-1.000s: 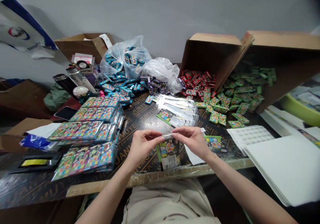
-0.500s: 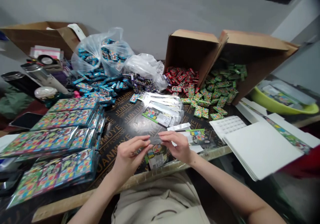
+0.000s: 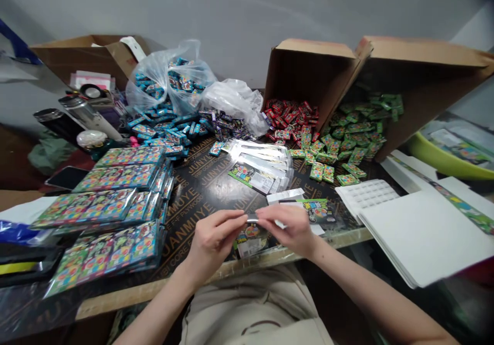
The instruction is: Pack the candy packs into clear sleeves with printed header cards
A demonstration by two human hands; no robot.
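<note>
My left hand [image 3: 218, 234] pinches one end of the upper edge of a clear plastic bag [image 3: 252, 238]. At the other end of that edge, the thumb and fingers of my right hand [image 3: 291, 227] are closed on the film. A black and green printed card seems to show in or under the bag, partly hidden by my fingers. Beyond my hands lies a fanned stack of clear bags with printed cards [image 3: 254, 173]. Just right of my right hand, another printed card [image 3: 318, 210] lies near a white strip [image 3: 285, 196].
Filled flat packs [image 3: 111, 247] are stacked at the left. Behind lie heaps of small blue packets [image 3: 170, 129], purple packets [image 3: 227, 126], red packets [image 3: 289, 119] and green packets [image 3: 347, 139], the last two spilling from cardboard boxes [image 3: 312, 72]. White sheets [image 3: 424, 232] overhang the right edge.
The view has turned a little to the left, so things appear further right. Both hands still pinch the bag's edge, which now shows as a thin bright line between them.
</note>
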